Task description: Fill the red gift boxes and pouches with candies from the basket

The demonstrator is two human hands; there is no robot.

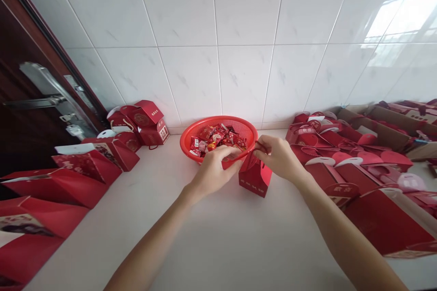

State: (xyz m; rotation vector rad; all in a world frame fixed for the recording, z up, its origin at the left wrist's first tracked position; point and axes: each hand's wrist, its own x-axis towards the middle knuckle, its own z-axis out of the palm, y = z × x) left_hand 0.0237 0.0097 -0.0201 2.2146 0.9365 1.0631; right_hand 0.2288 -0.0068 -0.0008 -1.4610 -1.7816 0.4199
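Observation:
A small red gift box with pale lettering along its lower front stands upright on the white surface. My right hand is closed in a pinch at its top edge, close to the basket's rim. The pinched part is mostly hidden by my fingers. Just left of the box, my left hand hangs over the near rim of a red plastic basket, its thumb and fingers apart with nothing visible between them. Inside the basket lie wrapped candies, mostly red with some gold.
Red boxes line the left side, with another box against the tiled wall. Many flatter red boxes crowd the right, beside open brown cardboard. A dark door with a metal handle stands at far left.

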